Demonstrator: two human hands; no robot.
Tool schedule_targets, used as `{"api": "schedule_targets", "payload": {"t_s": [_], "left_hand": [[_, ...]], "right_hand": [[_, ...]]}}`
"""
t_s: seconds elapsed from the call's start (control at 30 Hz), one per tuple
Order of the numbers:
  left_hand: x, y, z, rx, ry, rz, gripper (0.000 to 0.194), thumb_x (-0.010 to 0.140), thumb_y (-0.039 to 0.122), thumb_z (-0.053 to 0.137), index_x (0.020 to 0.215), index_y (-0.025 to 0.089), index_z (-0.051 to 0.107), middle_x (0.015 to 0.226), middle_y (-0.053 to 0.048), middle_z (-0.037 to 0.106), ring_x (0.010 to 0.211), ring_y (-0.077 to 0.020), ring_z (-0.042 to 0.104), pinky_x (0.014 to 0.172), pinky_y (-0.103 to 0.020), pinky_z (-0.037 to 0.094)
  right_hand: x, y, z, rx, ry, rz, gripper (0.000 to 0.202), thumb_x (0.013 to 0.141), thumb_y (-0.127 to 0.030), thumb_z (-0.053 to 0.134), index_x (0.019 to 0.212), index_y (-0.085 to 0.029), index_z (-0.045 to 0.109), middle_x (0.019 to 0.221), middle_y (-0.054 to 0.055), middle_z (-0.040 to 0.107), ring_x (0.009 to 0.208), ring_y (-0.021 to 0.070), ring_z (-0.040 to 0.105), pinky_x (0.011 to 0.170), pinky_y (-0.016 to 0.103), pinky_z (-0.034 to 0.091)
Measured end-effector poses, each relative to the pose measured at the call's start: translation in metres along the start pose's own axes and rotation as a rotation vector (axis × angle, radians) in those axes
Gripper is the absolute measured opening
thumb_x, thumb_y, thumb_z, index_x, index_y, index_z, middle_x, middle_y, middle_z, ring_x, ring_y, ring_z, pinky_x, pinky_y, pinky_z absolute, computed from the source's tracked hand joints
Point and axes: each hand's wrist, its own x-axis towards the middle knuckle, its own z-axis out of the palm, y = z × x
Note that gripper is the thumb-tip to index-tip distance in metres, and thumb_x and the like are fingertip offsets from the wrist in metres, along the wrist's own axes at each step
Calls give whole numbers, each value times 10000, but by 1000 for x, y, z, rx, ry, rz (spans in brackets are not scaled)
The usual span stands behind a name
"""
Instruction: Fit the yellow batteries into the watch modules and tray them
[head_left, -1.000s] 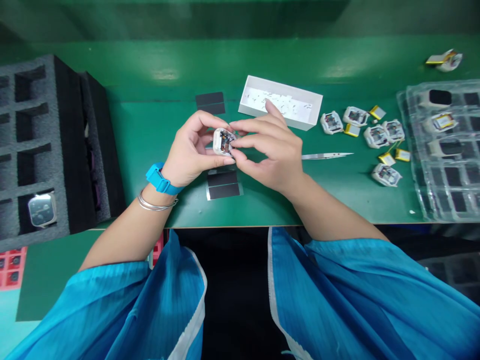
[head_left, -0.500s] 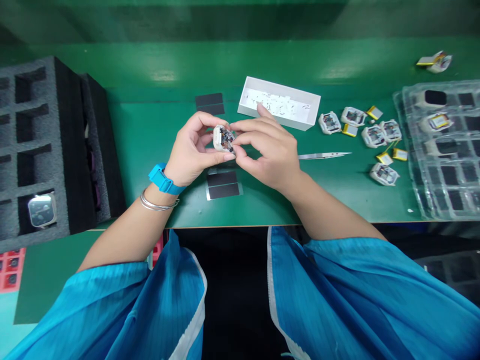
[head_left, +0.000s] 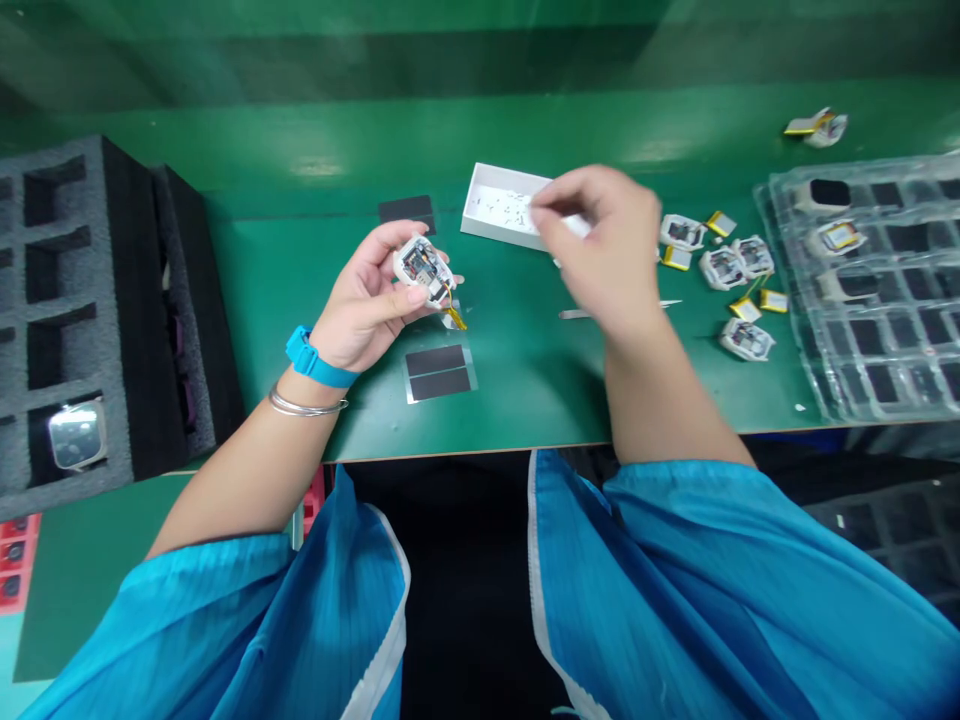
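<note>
My left hand (head_left: 367, 295) grips an opened white smartwatch case (head_left: 424, 268), its circuit board facing up. A yellow-taped battery (head_left: 455, 317) hangs from the lower right of the case. My right hand (head_left: 604, 235), slightly blurred, is over the right end of a white box (head_left: 495, 228) with small loose bits scattered inside. Its thumb and fingers are closed in a pinch, and whatever they hold is hidden. Underneath that hand lie metal tweezers (head_left: 576, 314), partly covered by it.
Several opened watch cases (head_left: 724, 268) and yellow-edged batteries (head_left: 774, 300) lie right of my right hand. Stacked clear trays (head_left: 817, 385) fill the right side. Black foam holders (head_left: 120, 300) stand at left. Dark sheets (head_left: 439, 372) lie on the green bench near its front edge (head_left: 480, 452).
My right hand has left the watch case and moved right, over the box. The left hand has tilted the case open-side up, and its battery now shows.
</note>
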Motion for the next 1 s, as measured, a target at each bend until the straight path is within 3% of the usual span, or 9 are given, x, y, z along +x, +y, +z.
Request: {"api": "schedule_targets", "payload": {"t_s": [0.1,0.23,0.4,0.53,0.67,0.8,0.9,1.0], "left_hand": [[0,1,1,-1,-14,7,619,606,378,956,1108,282,608,1089,-40,717,1124,-295,704,848,-360,654],[0,1,4,19,-25,36,629,562,402,976,1061,273,616,1056,-31,727,1053,-265,722,831,-330,647],[1,1,6,38,-14,45,631,541,378,986,1040,264,616,1034,-28,724,1032,-245,720,858,-327,636],[1,-1,7,41,-15,44,622,539,348,988,1030,257,616,1036,-38,714,1055,-250,711,867,-334,629],[1,-4,9,46,5,52,601,547,333,986,1024,254,628,1035,-43,715,1066,-253,709,891,-340,624],[1,-8,10,31,4,61,589,561,331,980,1036,263,639,1036,-30,728,1038,-237,717,865,-316,633],[1,-7,6,15,-10,23,586,591,353,966,1069,270,637,1049,-29,732,1004,-234,729,819,-306,645],[0,-3,2,-15,-26,-23,598,621,396,946,1116,287,629,1072,-29,733,989,-240,738,787,-308,658]], "right_hand": [[-23,-37,21,153,-131,-106,91,905,-258,617,868,-207,682,883,9,730,841,165,695,834,328,558],[-41,-61,32,148,-154,-99,124,924,-276,566,906,-210,669,885,3,713,860,161,678,873,344,552],[-42,-60,31,141,-139,-87,100,903,-249,570,884,-217,662,877,2,710,832,161,659,868,349,538],[-42,-56,34,86,-146,-132,104,903,-236,560,843,-221,643,845,3,696,826,171,648,967,410,512],[-45,-53,38,-6,-151,-204,132,914,-206,531,872,-244,650,814,-9,670,859,186,646,1160,515,383],[-47,-54,37,-74,-149,-235,177,953,-210,499,869,-260,647,771,-11,645,862,199,645,1231,579,285],[-45,-55,36,-26,-153,-198,158,977,-248,510,884,-252,637,815,-2,666,885,199,655,1212,566,331],[-40,-53,35,168,-184,-105,124,986,-341,551,1009,-239,619,951,21,692,946,193,674,1077,462,493]]}}
